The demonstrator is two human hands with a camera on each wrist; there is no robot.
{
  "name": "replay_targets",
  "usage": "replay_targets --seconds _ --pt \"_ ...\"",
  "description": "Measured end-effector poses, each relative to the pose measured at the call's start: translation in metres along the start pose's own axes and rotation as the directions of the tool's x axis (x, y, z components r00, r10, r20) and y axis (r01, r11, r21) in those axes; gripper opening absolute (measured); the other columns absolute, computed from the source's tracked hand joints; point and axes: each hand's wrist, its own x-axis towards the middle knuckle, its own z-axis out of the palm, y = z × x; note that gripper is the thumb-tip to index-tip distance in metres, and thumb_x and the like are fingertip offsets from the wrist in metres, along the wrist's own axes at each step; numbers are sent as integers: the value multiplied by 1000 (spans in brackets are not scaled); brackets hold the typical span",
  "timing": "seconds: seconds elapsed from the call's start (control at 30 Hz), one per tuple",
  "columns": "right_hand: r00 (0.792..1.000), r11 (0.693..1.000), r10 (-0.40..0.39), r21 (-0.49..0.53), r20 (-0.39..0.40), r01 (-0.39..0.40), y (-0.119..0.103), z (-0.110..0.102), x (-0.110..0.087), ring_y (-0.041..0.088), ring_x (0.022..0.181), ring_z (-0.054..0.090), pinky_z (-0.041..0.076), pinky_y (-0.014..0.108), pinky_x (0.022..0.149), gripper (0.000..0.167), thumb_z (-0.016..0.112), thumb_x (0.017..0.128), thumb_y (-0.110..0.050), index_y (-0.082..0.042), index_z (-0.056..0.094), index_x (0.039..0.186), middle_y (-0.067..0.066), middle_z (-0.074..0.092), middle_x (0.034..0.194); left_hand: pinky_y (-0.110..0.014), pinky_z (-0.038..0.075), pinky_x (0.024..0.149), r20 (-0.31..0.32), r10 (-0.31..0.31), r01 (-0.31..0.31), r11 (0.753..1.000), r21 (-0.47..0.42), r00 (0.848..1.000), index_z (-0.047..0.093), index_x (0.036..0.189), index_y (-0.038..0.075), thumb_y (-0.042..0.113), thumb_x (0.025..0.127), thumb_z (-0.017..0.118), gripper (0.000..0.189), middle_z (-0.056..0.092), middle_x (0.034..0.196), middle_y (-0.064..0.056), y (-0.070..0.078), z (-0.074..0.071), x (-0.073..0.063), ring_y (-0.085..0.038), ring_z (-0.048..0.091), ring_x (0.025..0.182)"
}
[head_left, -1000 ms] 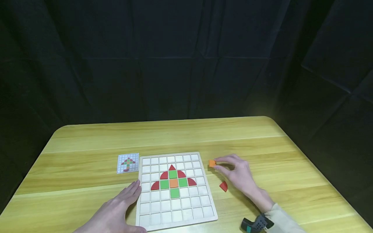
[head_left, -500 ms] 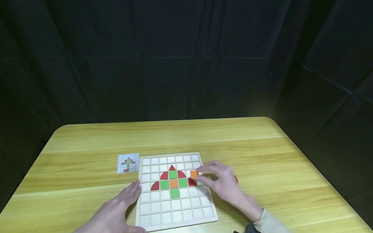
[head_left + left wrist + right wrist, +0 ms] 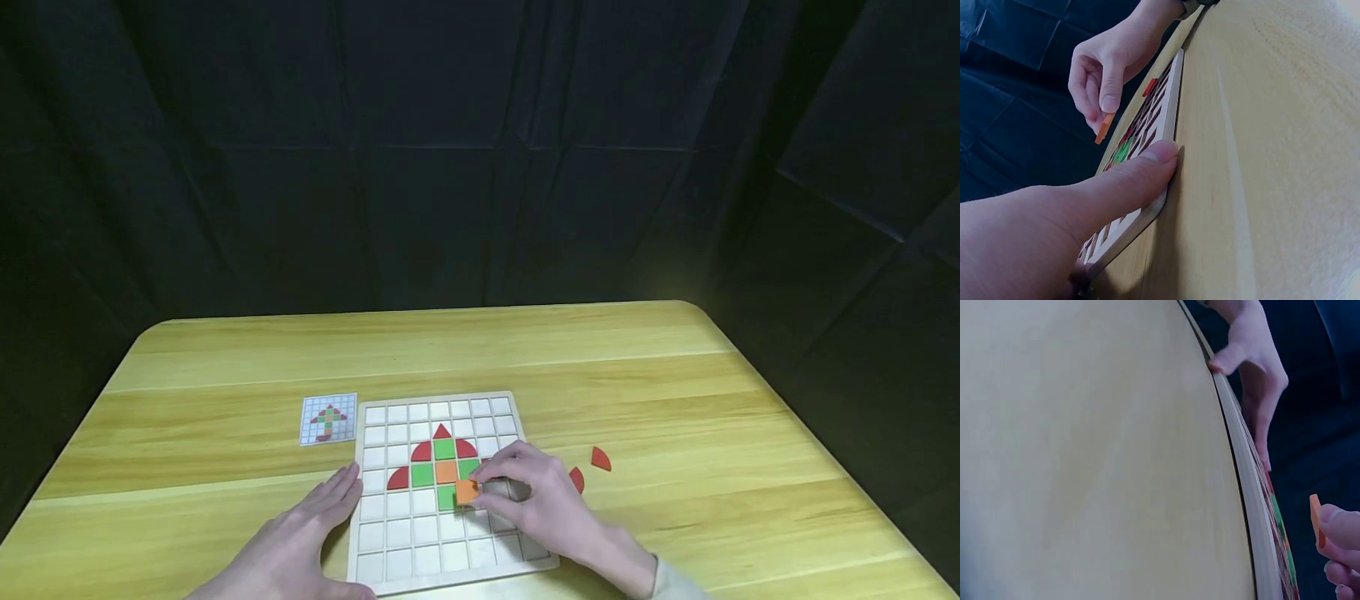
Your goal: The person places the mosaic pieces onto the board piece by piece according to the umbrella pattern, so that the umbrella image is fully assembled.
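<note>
My right hand [image 3: 536, 492] pinches an orange square tile [image 3: 467, 492] between thumb and fingers, over the white gridded board [image 3: 402, 565]. In the left wrist view the orange tile [image 3: 1105, 129] is raised off the board and tilted. From the head, it covers part of a green square tile [image 3: 446, 498]. Around an orange tile [image 3: 446, 472] set in the grid are several green squares, red quarter-circles and a red triangle [image 3: 442, 432]. My left hand [image 3: 300, 533] rests at the board's near left corner, fingers straight along the left edge, thumb [image 3: 1160, 152] touching the near edge.
Left of the board lies a small card [image 3: 327, 419] printed with a gridded pattern of red, green and orange shapes. Two red quarter-circle tiles, one farther out [image 3: 601, 458] and one by my right hand [image 3: 576, 479], lie on the wooden table [image 3: 675, 400].
My right hand has carried the orange tile from the table right of the board leftward and nearer, over the grid. A second loose red tile has come into sight. My left hand stays put.
</note>
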Motion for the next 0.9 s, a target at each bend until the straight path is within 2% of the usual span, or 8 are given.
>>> replay_targets --seconds 0.13,0.27,0.4,0.5,0.9 --pt "999 1000 -4 18 43 4 -3 5 -2 10 89 65 55 20 72 23 87 76 -13 -15 76 97 -6 73 95 -57 45 103 -8 3 -3 1000 11 1000 42 149 -2 81 63 73 123 31 162 -14 0 0 0 -39 36 145" --pt "994 996 -85 23 69 84 -4 9 -3 9 83 62 50 12 66 24 87 76 -14 -15 76 97 -5 72 94 -57 46 103 -7 6 -6 1000 17 1000 42 149 -2 81 63 72 124 32 162 -15 0 0 0 -39 36 145" --pt "981 985 -170 8 89 170 -4 12 -4 9 86 63 50 11 72 25 87 76 -14 -14 76 98 -5 74 92 -57 46 102 4 1 -1 1000 8 1000 41 150 -2 81 63 72 124 31 162 -15 0 0 1 -39 35 145" --pt "975 979 -199 -14 101 201 -4 14 -5 10 91 64 50 11 77 25 88 76 -15 -14 76 98 -7 75 92 -58 46 103 11 -4 4 1000 -3 1000 41 150 -1 81 63 72 124 31 162 -15 0 0 1 -39 35 145" --pt "965 966 -243 -61 94 250 -4 15 -6 11 91 64 50 12 84 27 89 73 -18 -14 75 96 -7 76 92 -57 46 103 3 3 -4 1000 5 1000 41 150 -2 81 64 72 124 32 161 -16 0 0 1 -39 36 145"
